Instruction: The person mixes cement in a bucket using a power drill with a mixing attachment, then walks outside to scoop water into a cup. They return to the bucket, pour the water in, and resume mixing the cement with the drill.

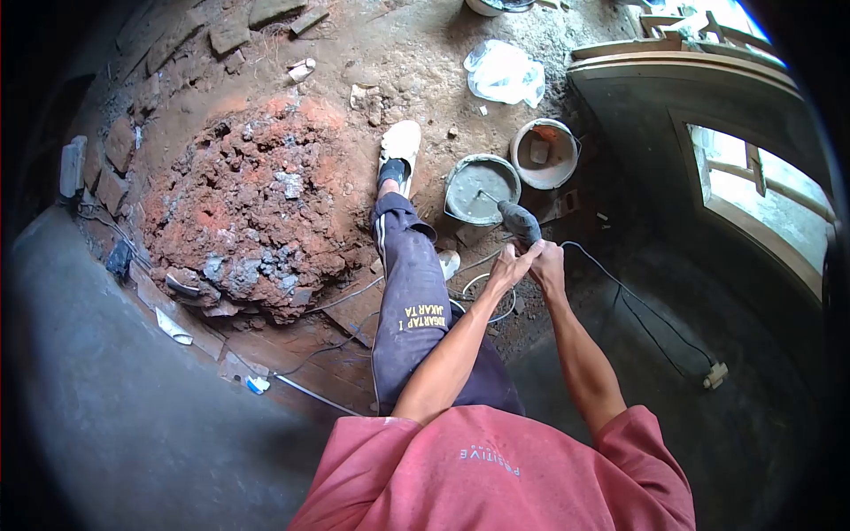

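Both hands are closed around the rear of a dark power drill (521, 223). My left hand (508, 266) grips it from the left side. Against it, my right hand (547, 258) wraps the same end from the right. A thin rod (488, 196) runs from the drill's front down into grey wet mix (476, 181). That mix fills much of a round bucket (449, 210) standing on the dirt. Fingers overlap, so the drill's handle and trigger are hidden.
A second bucket (575, 164) with a brick-like piece inside stands beside the first. A heap of reddish rubble (257, 203) lies left of my leg. Cables (611, 273) and a socket block (715, 375) lie right. A white plastic bag (505, 73) is beyond the buckets.
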A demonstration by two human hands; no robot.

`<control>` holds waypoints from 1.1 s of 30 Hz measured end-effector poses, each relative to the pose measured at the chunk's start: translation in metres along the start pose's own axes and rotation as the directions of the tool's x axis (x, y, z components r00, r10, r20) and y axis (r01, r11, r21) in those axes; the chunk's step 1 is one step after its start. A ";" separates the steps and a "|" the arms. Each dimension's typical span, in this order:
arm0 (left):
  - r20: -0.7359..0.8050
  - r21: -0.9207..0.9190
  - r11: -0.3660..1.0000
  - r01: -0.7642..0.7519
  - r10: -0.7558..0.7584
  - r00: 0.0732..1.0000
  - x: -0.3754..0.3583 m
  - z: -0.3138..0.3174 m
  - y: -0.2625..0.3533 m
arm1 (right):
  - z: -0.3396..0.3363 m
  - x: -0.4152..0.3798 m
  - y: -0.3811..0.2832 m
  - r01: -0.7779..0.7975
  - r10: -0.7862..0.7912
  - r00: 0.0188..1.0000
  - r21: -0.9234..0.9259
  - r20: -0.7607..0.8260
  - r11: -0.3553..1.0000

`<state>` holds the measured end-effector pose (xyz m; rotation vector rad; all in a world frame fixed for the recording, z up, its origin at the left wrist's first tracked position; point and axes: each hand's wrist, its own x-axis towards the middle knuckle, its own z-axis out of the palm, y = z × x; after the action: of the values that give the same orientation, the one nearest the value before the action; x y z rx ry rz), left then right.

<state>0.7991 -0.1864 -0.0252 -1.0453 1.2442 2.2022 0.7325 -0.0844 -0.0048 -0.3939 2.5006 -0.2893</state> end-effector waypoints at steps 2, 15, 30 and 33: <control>0.097 -0.065 0.997 -0.047 0.053 0.994 0.000 -0.002 0.004 | 0.006 0.002 0.008 0.049 -0.049 0.998 0.008 -0.047 0.999; 0.158 -0.137 0.972 0.191 -0.169 0.973 0.003 0.004 -0.022 | -0.012 0.009 0.025 0.166 -0.160 0.981 -0.053 0.109 0.985; 0.240 -0.426 0.865 0.265 -0.174 0.955 -0.007 0.007 -0.020 | -0.024 0.013 0.020 0.192 -0.159 0.972 -0.188 0.174 0.963; 0.268 -0.427 0.863 0.269 -0.164 0.949 -0.004 0.008 -0.025 | -0.021 0.013 0.024 0.179 -0.144 0.972 -0.183 0.186 0.967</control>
<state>0.8151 -0.1663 -0.0334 -1.0061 0.4811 2.4043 0.7053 -0.0638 -0.0014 -0.6783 2.3379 -0.0643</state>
